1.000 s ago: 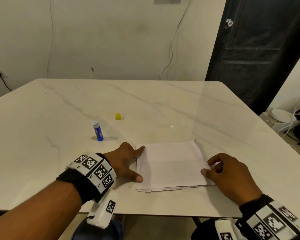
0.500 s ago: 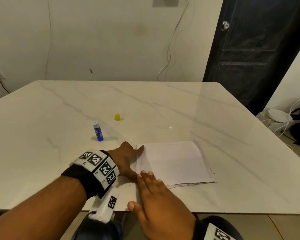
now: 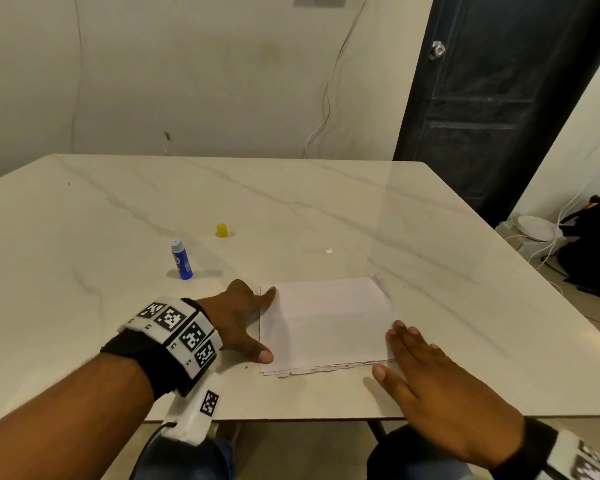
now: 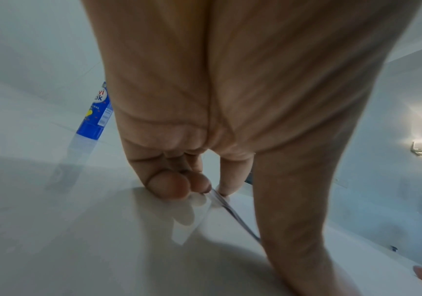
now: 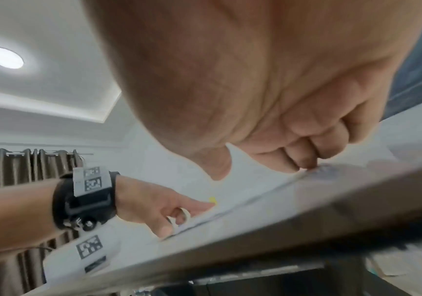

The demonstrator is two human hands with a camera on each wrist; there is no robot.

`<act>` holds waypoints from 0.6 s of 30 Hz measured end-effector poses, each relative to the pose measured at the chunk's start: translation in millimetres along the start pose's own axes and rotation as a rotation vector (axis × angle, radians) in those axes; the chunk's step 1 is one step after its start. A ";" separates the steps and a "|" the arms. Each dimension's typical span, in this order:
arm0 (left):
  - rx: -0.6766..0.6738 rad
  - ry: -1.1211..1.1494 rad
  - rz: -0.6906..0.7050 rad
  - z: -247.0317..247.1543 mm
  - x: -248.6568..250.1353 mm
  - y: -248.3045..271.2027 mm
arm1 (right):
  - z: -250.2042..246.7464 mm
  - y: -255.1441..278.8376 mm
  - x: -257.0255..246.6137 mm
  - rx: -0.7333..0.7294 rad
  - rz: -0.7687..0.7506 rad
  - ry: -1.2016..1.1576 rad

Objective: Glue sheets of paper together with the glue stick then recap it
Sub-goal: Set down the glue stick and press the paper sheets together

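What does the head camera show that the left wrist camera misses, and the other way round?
Only the head view shows the yellow cap standing apart on the table, the whole paper stack, and the right hand lying flat at its right edge.

Only the left wrist view shows the left hand's fingertips on the stack's edge, and the glue stick's label.

Both show the uncapped blue glue stick, the left hand and the paper.

A pale marble-veined tabletop (image 3: 326,209) stands against a cream wall (image 3: 205,81) with thin cables hanging down it. A dark door (image 3: 499,98) with a round knob (image 3: 438,49) is at right, a black bag (image 3: 593,244) on the floor beside it.
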State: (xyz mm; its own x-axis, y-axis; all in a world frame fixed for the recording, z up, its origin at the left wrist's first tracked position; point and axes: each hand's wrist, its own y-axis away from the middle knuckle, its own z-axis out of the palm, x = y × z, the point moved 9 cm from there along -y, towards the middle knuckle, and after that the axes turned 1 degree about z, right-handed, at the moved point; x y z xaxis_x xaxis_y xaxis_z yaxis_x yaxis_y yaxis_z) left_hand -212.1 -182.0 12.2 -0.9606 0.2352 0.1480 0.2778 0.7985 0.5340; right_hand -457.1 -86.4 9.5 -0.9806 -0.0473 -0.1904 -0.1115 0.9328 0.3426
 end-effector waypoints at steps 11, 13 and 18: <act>0.072 0.000 0.012 -3.7 -0.6 1.3 | 11.7 -19.1 -157.9 -0.306 -0.421 0.020; 0.052 0.009 0.012 -2.4 -1.2 0.5 | 17.4 -24.4 -144.2 -0.295 -0.412 0.094; 0.018 0.018 0.007 -0.1 -0.7 -1.1 | 6.9 -27.6 -67.0 -0.236 -0.272 0.121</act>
State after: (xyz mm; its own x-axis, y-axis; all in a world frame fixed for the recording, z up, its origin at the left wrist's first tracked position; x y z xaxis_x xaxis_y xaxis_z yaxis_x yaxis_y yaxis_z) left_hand -211.8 -183.1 11.6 -0.9587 0.2308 0.1663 0.2841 0.8069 0.5179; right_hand -387.2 -106.5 6.5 -0.9204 -0.3368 -0.1987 -0.3908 0.7729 0.4999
